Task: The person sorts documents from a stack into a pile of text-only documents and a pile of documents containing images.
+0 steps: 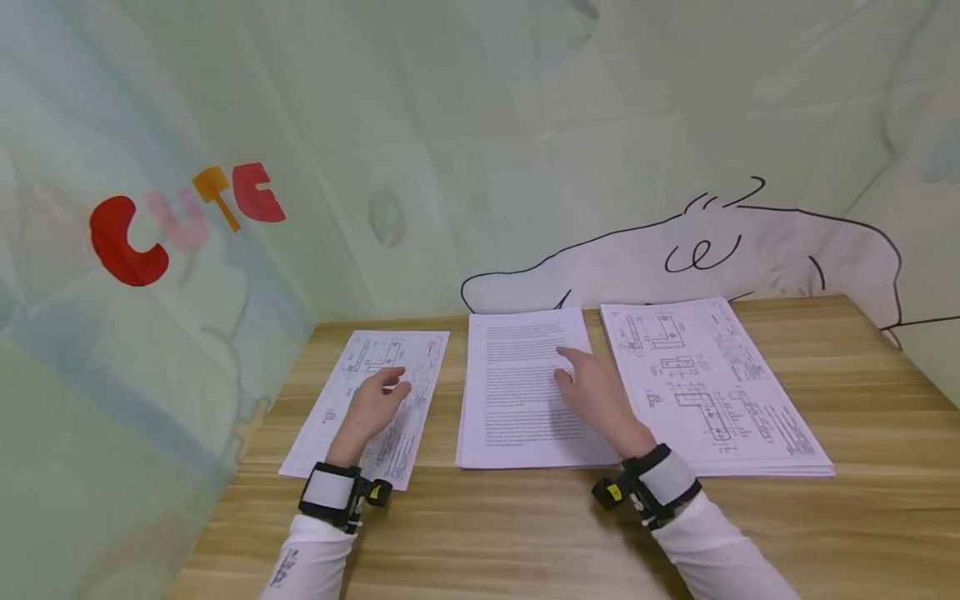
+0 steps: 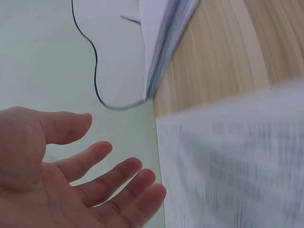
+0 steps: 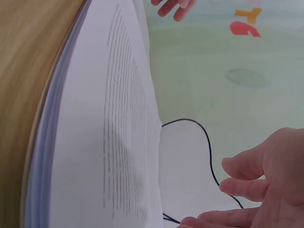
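Note:
Over a single drawing sheet [image 1: 315, 433] on the left, my left hand [image 1: 377, 402] holds nothing; its fingers are loosely bent, and spread in the left wrist view. The sheet lies slightly askew on the wooden table. A stack of printed text pages [image 1: 517, 400] lies in the middle. My right hand [image 1: 595, 393] reaches across the right side of that stack, index finger pointing forward and thumb apart. In the right wrist view, the right hand's fingers [image 3: 247, 190] are relaxed with nothing between them. Several layered sheets show at the text stack's edge [image 3: 52, 128].
To the right lies a stack of drawing sheets [image 1: 697, 392], its near edge uneven. The wooden table [image 1: 510, 533] runs back to a printed curtain [image 1: 420, 167] with coloured letters. Each wrist wears a strapped camera.

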The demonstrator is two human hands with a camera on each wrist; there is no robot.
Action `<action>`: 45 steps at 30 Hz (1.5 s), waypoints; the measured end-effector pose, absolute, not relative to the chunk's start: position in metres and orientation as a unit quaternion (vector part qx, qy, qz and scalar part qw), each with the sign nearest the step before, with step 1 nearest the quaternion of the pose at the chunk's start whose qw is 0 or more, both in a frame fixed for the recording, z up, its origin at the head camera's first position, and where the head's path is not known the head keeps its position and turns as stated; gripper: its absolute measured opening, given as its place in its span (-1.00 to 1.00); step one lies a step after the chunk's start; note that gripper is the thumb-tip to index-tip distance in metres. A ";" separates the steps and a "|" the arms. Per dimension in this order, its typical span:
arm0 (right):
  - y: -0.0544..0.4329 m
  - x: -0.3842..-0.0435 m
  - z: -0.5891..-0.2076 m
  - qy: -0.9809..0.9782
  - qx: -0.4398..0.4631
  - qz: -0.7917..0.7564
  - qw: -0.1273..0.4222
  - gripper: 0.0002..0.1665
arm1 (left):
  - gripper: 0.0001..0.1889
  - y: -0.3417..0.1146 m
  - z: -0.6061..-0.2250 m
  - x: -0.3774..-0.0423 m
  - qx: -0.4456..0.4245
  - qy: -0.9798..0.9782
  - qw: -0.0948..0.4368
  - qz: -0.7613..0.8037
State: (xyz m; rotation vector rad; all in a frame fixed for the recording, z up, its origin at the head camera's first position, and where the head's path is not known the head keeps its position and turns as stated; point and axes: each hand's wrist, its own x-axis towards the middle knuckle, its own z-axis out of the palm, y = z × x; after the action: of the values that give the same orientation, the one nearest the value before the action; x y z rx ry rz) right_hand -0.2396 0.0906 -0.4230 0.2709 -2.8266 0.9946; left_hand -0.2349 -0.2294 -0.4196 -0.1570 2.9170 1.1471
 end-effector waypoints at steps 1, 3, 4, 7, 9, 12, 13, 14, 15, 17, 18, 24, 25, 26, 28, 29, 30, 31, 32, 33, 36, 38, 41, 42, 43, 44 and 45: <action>0.088 -0.239 -0.423 -0.937 0.092 0.333 0.059 -0.45 | -0.49 -0.237 -0.419 -0.234 -0.054 0.934 0.003 0.354; 0.082 -0.237 -0.422 -0.936 0.097 0.336 0.045 -0.44 | -0.48 -0.251 -0.418 -0.231 -0.062 0.942 0.012 0.331; 0.079 -0.237 -0.422 -0.934 0.099 0.340 0.035 -0.43 | -0.48 -0.258 -0.417 -0.230 -0.064 0.945 0.015 0.319; 0.068 -0.233 -0.424 -0.928 0.105 0.357 0.014 -0.41 | -0.47 -0.275 -0.416 -0.227 -0.067 0.954 0.026 0.290; 0.060 -0.231 -0.425 -0.921 0.111 0.372 0.005 -0.41 | -0.46 -0.285 -0.416 -0.226 -0.072 0.957 0.031 0.279; 0.047 -0.227 -0.427 -0.915 0.116 0.385 0.006 -0.41 | -0.46 -0.297 -0.416 -0.227 -0.085 0.959 0.032 0.269; 0.042 -0.226 -0.427 -0.914 0.118 0.388 0.007 -0.42 | -0.45 -0.300 -0.417 -0.227 -0.091 0.959 0.033 0.267; 0.037 -0.224 -0.427 -0.913 0.119 0.390 0.007 -0.42 | -0.45 -0.302 -0.417 -0.228 -0.097 0.959 0.035 0.264; 0.031 -0.223 -0.427 -0.912 0.121 0.392 0.006 -0.43 | -0.44 -0.305 -0.418 -0.228 -0.102 0.959 0.037 0.262; 0.020 -0.220 -0.427 -0.910 0.134 0.391 0.006 -0.44 | -0.41 -0.308 -0.419 -0.229 -0.111 0.959 0.044 0.257; 0.015 -0.219 -0.428 -0.910 0.144 0.390 0.004 -0.45 | -0.38 -0.310 -0.420 -0.229 -0.113 0.959 0.049 0.253; -0.018 -0.216 -0.431 -0.911 0.225 0.344 -0.011 -0.47 | -0.13 -0.314 -0.429 -0.232 -0.106 0.972 0.079 0.192; -0.022 -0.215 -0.432 -0.911 0.236 0.337 -0.015 -0.48 | -0.07 -0.314 -0.431 -0.232 -0.104 0.974 0.085 0.183; -0.026 -0.214 -0.433 -0.911 0.245 0.332 -0.018 -0.48 | 0.00 -0.313 -0.433 -0.231 -0.102 0.975 0.090 0.176; -0.032 -0.212 -0.435 -0.910 0.257 0.324 -0.021 -0.49 | 0.12 -0.312 -0.436 -0.230 -0.103 0.975 0.102 0.171; -0.035 -0.212 -0.436 -0.910 0.261 0.320 -0.020 -0.48 | 0.17 -0.311 -0.437 -0.229 -0.111 0.971 0.112 0.177; -0.037 -0.211 -0.437 -0.910 0.264 0.319 -0.021 -0.48 | 0.22 -0.309 -0.438 -0.229 -0.120 0.969 0.117 0.180; -0.039 -0.211 -0.437 -0.910 0.267 0.316 -0.019 -0.49 | 0.25 -0.307 -0.438 -0.228 -0.127 0.968 0.119 0.181; -0.040 -0.210 -0.438 -0.910 0.269 0.313 -0.017 -0.48 | 0.27 -0.306 -0.438 -0.227 -0.135 0.967 0.121 0.181; -0.042 -0.210 -0.438 -0.911 0.272 0.311 -0.016 -0.48 | 0.27 -0.305 -0.438 -0.226 -0.142 0.966 0.121 0.181; -0.043 -0.210 -0.438 -0.910 0.274 0.310 -0.020 -0.47 | 0.24 -0.302 -0.436 -0.225 -0.145 0.967 0.112 0.179; -0.042 -0.210 -0.439 -0.910 0.273 0.310 -0.024 -0.46 | 0.21 -0.301 -0.434 -0.225 -0.141 0.967 0.107 0.182; -0.041 -0.210 -0.440 -0.909 0.269 0.318 -0.031 -0.45 | 0.20 -0.300 -0.432 -0.225 -0.136 0.969 0.101 0.182; -0.041 -0.210 -0.440 -0.908 0.268 0.320 -0.033 -0.45 | 0.19 -0.299 -0.432 -0.225 -0.137 0.969 0.100 0.181; -0.041 -0.210 -0.441 -0.907 0.268 0.323 -0.035 -0.45 | 0.20 -0.299 -0.433 -0.225 -0.140 0.969 0.096 0.178; -0.042 -0.210 -0.442 -0.906 0.269 0.324 -0.038 -0.44 | 0.20 -0.298 -0.434 -0.225 -0.142 0.970 0.091 0.173; -0.042 -0.210 -0.443 -0.905 0.270 0.326 -0.039 -0.44 | 0.21 -0.298 -0.435 -0.226 -0.145 0.971 0.086 0.170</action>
State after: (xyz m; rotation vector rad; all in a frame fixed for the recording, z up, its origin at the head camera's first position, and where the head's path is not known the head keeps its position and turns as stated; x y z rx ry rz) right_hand -0.2103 -0.0421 -0.4426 0.8688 -2.9159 1.0505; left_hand -0.2258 -0.2976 -0.4348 -0.4322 2.8942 0.5059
